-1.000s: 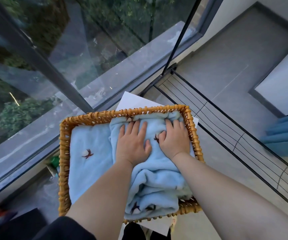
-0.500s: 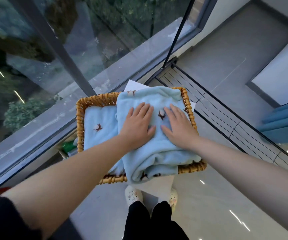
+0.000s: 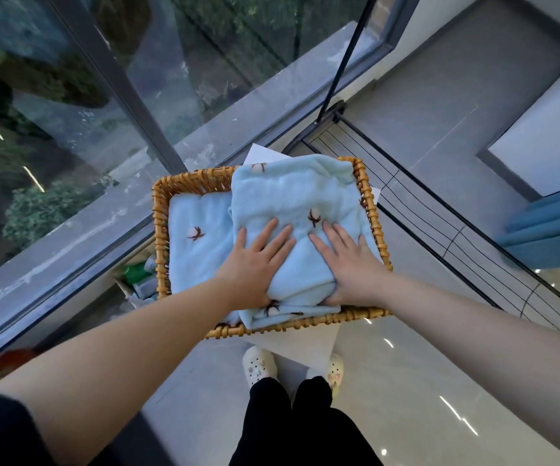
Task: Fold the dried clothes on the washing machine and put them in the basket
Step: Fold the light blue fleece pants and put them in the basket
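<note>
I get soft, cool daylight through the window glass point(image 3: 177, 82) at upper left, and no hard shadows anywhere. Thin bright streaks reflect in that pane, and small glints speckle the glossy floor tiles point(image 3: 416, 381) at lower right. The folded blue towel point(image 3: 292, 203) is sharp. Towards the edges, the wide lens bows the window frame point(image 3: 110, 79).

The only view comes from a wide-angle camera worn on the person's head. It looks steeply down and a little forward, so the black trousers point(image 3: 305, 425) and pale clogs point(image 3: 258, 363) sit straight below at the bottom edge. It is near enough that both bare forearms sweep in from the lower corners, bringing the left hand point(image 3: 255, 264) and right hand point(image 3: 349, 264) to mid-frame over the rectangular woven wicker basket point(image 3: 158, 230). The lens splays the dark metal window frame point(image 3: 120, 85) and the black wire drying rack point(image 3: 453, 237) outward.
</note>
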Motion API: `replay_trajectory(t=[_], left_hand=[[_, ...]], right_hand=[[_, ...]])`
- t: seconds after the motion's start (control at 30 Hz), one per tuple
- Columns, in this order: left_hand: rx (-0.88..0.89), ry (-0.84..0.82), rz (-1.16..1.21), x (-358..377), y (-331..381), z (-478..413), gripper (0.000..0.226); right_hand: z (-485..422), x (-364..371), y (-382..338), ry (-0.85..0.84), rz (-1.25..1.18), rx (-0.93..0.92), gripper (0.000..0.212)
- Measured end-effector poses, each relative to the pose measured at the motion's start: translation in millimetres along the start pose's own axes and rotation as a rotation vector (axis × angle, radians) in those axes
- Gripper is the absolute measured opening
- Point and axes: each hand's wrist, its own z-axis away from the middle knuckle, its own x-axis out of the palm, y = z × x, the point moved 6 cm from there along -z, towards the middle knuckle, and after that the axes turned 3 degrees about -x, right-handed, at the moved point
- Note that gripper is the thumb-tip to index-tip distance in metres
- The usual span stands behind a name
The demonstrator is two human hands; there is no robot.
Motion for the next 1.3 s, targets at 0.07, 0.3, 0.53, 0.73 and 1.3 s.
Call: replay_trajectory(t=[0.07,0.3,0.53,0.73,1.3], left_hand=[[-0.042,0.098,-0.001,7.1,6.3,2.0,0.077],[-0.054,0.232,-0.005,27.1,19.0,-3.3,0.058],[0.181,0.280,-0.004,16.7,3.7,9.3,0.089],[-0.028,0.638,0.500,-37.9,-17.2,3.8,0.041],[-0.459,0.502,0.369,2.7,-18.6,-69.9,0.067]], right_hand=[[-0.7,9.9,-4.0,0.046,0.092,0.043,0.122],[-7.6,16.2,-9.3,0.030,0.232,0.108,0.103],[1.6,6.9,-0.1,-0.107,-0.054,-0.033,0.110],[3.5,-57.1,15.9,-0.105,-0.834,0.021,0.048],[-63.5,8.7,27.5,0.550,-0.268,0.340,0.068]])
